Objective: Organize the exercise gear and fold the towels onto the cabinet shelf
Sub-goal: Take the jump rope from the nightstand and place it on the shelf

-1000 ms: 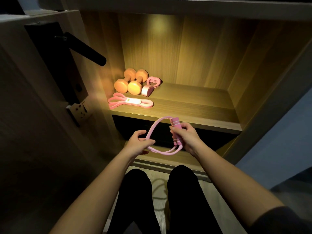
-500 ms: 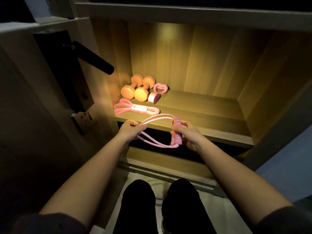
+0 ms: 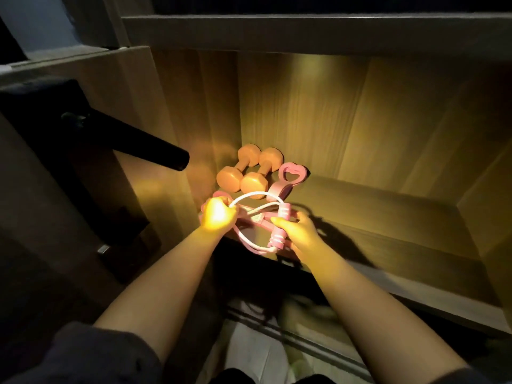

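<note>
A wood-grain cabinet shelf (image 3: 388, 217) lit in warm yellow fills the view, its side and back panels smooth and matte. At far left a black lever door handle (image 3: 155, 153) juts from a dark plate.

The left hand (image 3: 219, 216) is closed round the gathered loops of a pink rubber-tube stretch cord (image 3: 246, 242), glare washing out its knuckles. Just beyond it peeks the end of a flat pink resistance band (image 3: 220, 194) lying on the shelf, and behind that sits a pair of orange dumbbells (image 3: 243, 173) with faceted heads, side by side in the back left corner.

The right hand (image 3: 296, 231) grips the cord's ribbed pink foam handles (image 3: 279, 231), which run roughly front to back, with the loops fanning left. The cord hangs over the shelf's front left edge, apparently above the flat band. A pink heart-shaped grip ring (image 3: 289, 176) leans by the dumbbells.

Bare board lies to the right, so the right hand seems better placed to lead the set-down.
</note>
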A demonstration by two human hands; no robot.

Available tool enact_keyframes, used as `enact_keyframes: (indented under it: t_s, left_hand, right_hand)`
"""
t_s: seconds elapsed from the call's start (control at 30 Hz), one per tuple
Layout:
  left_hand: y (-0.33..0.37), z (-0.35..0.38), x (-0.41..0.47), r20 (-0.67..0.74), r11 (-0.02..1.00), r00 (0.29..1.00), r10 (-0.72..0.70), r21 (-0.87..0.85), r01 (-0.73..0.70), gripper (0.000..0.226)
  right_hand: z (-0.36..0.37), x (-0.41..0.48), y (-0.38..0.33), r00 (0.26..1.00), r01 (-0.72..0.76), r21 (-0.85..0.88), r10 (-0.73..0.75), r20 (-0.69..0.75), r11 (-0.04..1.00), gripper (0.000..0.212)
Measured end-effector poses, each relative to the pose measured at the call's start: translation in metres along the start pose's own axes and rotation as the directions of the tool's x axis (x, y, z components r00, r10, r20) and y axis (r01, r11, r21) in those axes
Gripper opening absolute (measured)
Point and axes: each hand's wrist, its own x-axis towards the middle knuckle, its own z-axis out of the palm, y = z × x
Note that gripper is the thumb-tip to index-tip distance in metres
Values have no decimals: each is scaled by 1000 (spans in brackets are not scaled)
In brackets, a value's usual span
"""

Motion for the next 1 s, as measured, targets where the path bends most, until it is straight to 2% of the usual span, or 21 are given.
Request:
enact_keyframes:
  t_s: [0.1, 0.17, 0.27, 0.33, 0.43, 0.5, 0.6, 0.7, 0.83, 0.93, 1.0]
  left_hand:
    - [1, 4, 28, -60, 999, 998, -17, -32, 15, 21]
    - [4, 6, 43, -146, 1000, 989, -2, 14, 4, 24]
    - [3, 9, 56, -279, 988, 950, 139, 107, -113, 21]
    - [-3, 13, 54, -283, 979, 938, 202, 97, -181, 38]
    - [-23, 20, 41, -287, 977, 935, 208, 23, -210, 56]
    - [-34, 22, 31, -308, 968, 925, 223, -47, -248, 60]
    - [-35, 19, 20, -380, 926, 884, 272, -146, -348, 57]
    - [-23, 13, 18, -428, 879, 829, 360, -142, -455, 50]
    - [-22, 10, 20, -399, 853, 806, 438, -99, -513, 46]
    - [-33, 13, 18, -281, 877, 846, 453, -32, -480, 47]
    - [-42, 17, 18, -194, 883, 863, 467, 57, -465, 49]
  right_hand:
    - [11, 25, -4, 995, -74, 21, 72, 69, 997, 32]
    - [23, 39, -6, 992, -89, 55, 84, 94, 995, 19]
    - [45, 56, -8, 991, -117, 68, 112, 79, 991, 36]
    - [58, 65, -8, 991, -131, 55, 128, 47, 990, 47]
    - [68, 73, -6, 989, -150, 0, 150, 13, 989, 58]
    - [75, 73, -6, 988, -150, 28, 149, 39, 988, 56]
    - [89, 64, -13, 992, -105, 92, 97, 83, 990, 40]
    - [96, 50, -21, 984, -59, 215, 21, 176, 975, 32]
    - [92, 45, -24, 966, -64, 267, -7, 259, 962, 15]
    - [86, 51, -16, 984, -141, 109, 127, 123, 984, 21]
    - [80, 56, -10, 987, -153, -18, 153, 44, 988, 27]
